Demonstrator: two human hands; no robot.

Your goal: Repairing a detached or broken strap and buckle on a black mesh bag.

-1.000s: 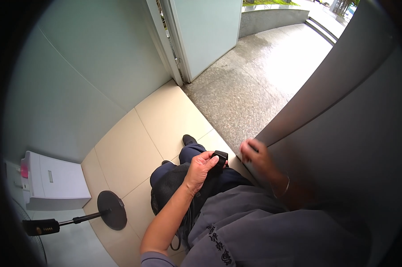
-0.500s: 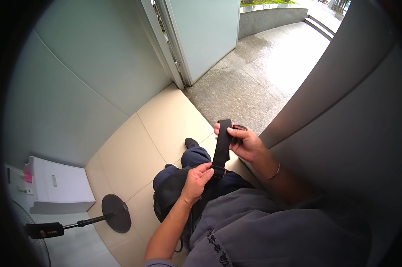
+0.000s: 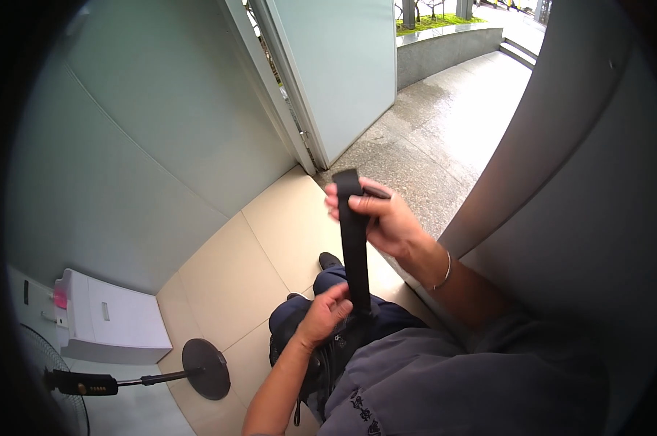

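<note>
A long black webbing strap runs upward from my lap. My right hand grips its upper part, thumb pressed across the front and fingers behind, with a dark rounded piece showing beside the index finger. Down by the strap's lower end is my left hand, slightly blurred, its thumb and fingers apart; whether the fingertips touch the strap is hard to tell. A black bag rests against my lap under the left hand, partly covered by my forearm and shirt.
A black-based pedestal fan stands at the lower left next to a white cabinet. Grey-green wall panels rise on the left. An open door panel leads onto grey stone paving. A dark curved wall is close on my right.
My right hand has risen and moved slightly left, drawing the strap out longer and straighter. My left hand has let go of the strap's lower piece and moved slightly down. The view has shifted.
</note>
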